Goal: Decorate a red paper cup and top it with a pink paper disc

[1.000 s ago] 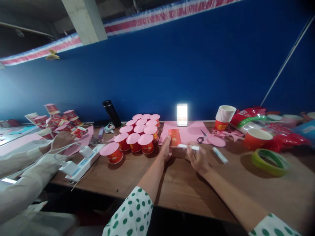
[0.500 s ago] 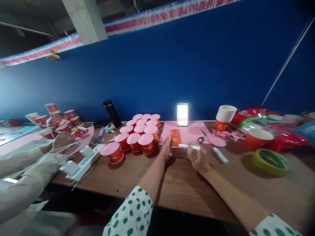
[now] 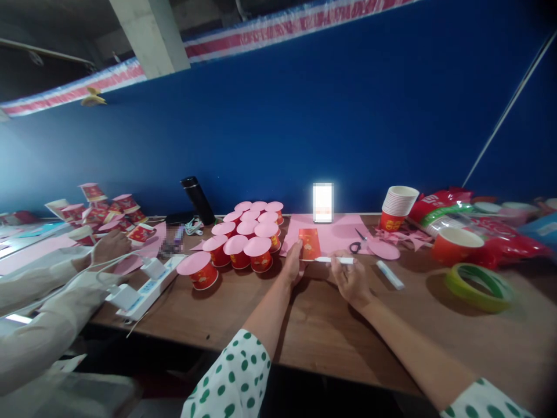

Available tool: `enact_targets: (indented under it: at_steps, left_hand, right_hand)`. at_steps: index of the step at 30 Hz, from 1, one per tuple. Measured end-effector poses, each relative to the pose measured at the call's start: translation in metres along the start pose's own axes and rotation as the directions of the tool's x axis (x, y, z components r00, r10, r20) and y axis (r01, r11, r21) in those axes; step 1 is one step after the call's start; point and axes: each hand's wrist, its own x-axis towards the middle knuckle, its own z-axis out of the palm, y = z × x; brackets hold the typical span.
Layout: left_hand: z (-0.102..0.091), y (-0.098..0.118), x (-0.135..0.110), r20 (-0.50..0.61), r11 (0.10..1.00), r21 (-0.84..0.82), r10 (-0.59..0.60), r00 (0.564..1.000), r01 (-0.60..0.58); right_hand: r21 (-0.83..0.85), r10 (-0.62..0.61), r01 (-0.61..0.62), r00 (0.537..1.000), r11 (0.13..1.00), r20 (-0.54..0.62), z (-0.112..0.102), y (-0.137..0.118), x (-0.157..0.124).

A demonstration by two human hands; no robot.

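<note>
My left hand [image 3: 294, 264] is closed around the left side of a red paper cup [image 3: 310, 244] with a gold print, holding it up at the front of a pink paper sheet. In my right hand [image 3: 349, 281] is a white pen [image 3: 340, 260], pinched between the fingers and pointing left. Its tip meets the cup's lower right edge, or lies very near it; which one I cannot tell. Left of my hands stand several red cups topped with pink paper discs [image 3: 257, 247]. Dark-handled scissors [image 3: 355, 247] and a loose pink disc [image 3: 383, 249] lie beyond my right hand.
Right of my hands are a white tube [image 3: 390, 275], green tape [image 3: 478, 287], a single cup [image 3: 456, 245] and stacked cups [image 3: 398, 203]. A bright phone [image 3: 323, 203] stands behind. At left are a power strip [image 3: 152, 287], a black flask [image 3: 198, 200] and another person's hands [image 3: 114, 247].
The pen tip has shifted very slightly along the cup's edge. My hands keep nearly the same place, and the other person's hand at left has moved a little.
</note>
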Motion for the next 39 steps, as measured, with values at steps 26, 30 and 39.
enact_targets:
  at_steps: [26, 30, 39]
  left_hand:
    - [-0.0028, 0.0001, 0.0006, 0.028, 0.999, 0.014, -0.042, 0.999, 0.042]
    - [-0.0036, -0.0006, 0.0006, 0.004, 0.999, 0.047, 0.002, 1.0, -0.002]
    - [-0.0006, 0.0008, -0.0036, 0.018, 0.99, 0.127, 0.054, 0.998, -0.056]
  right_hand:
    - [-0.033, -0.031, 0.03, 0.999, 0.999, -0.029, -0.0015, 0.0023, 0.0006]
    - [-0.041, -0.033, 0.031, 0.999, 0.999, -0.034, 0.0003, 0.0041, -0.0011]
    - [-0.062, -0.034, 0.03, 0.997, 0.998, -0.07, 0.0023, -0.0037, 0.0009]
